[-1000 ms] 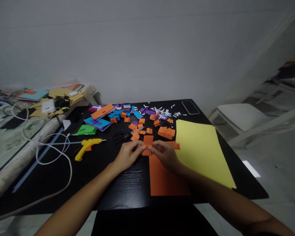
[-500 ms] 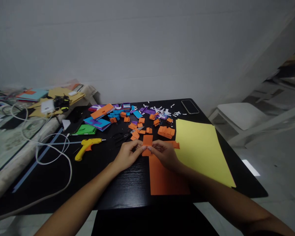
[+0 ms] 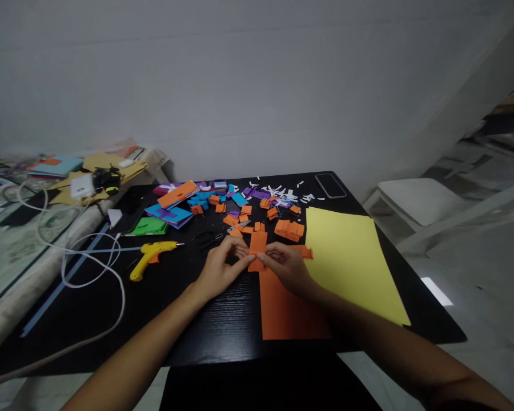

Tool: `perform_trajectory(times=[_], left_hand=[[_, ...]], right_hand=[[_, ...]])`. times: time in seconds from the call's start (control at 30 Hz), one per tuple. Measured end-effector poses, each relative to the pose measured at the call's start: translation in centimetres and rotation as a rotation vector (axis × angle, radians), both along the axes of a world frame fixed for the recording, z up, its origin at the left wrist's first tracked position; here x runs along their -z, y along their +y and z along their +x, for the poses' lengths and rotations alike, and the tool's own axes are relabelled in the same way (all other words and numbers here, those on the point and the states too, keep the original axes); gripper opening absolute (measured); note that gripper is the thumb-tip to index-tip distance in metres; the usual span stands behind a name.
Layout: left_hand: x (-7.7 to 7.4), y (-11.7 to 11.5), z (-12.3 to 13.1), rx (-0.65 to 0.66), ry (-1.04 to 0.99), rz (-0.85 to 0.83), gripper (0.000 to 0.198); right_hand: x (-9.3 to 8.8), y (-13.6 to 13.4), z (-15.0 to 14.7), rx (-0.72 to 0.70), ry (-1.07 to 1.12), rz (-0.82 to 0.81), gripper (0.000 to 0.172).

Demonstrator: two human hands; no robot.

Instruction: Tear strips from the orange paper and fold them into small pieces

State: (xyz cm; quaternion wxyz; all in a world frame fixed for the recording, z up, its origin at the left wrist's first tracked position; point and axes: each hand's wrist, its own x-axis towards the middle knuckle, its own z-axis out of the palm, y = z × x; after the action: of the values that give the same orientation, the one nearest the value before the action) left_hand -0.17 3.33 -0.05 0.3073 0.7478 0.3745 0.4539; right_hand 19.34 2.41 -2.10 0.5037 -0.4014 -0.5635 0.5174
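Observation:
Both my hands meet over a small orange paper piece at the middle of the black table. My left hand pinches its left side with curled fingers. My right hand pinches its right side and rests on a large orange sheet. Beside that sheet lies a big yellow sheet. Several small folded orange pieces are scattered just beyond my fingers.
A yellow glue gun with a white cable lies at the left. Black scissors sit near my left hand. Blue, purple and green paper scraps clutter the far side. A phone lies at the far right corner.
My left hand's fingers have lifted and curled over the small orange piece, which now stands a bit narrower. My right hand has hardly moved.

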Motion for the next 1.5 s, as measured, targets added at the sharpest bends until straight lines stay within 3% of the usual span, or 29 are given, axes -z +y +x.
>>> perform_trajectory(times=[0.13,0.27,0.57,1.5], left_hand=[[-0.2,0.1,-0.2,0.008,0.1,0.108,0.017],[-0.1,0.1,-0.1,-0.024,0.084,0.107,0.014],[0.0,0.0,-0.1,-0.036,0.092,0.115,0.01],[0.1,-0.5,0.6,-0.04,0.09,0.077,0.01]], right_hand=[[0.1,-0.1,-0.1,0.079,0.015,0.033,0.032],[0.6,0.0,-0.1,0.085,-0.041,0.132,0.023],[0.8,0.0,0.0,0.103,-0.078,0.176,0.017],[-0.2,-0.4,-0.2,0.081,-0.009,0.088,0.018]])
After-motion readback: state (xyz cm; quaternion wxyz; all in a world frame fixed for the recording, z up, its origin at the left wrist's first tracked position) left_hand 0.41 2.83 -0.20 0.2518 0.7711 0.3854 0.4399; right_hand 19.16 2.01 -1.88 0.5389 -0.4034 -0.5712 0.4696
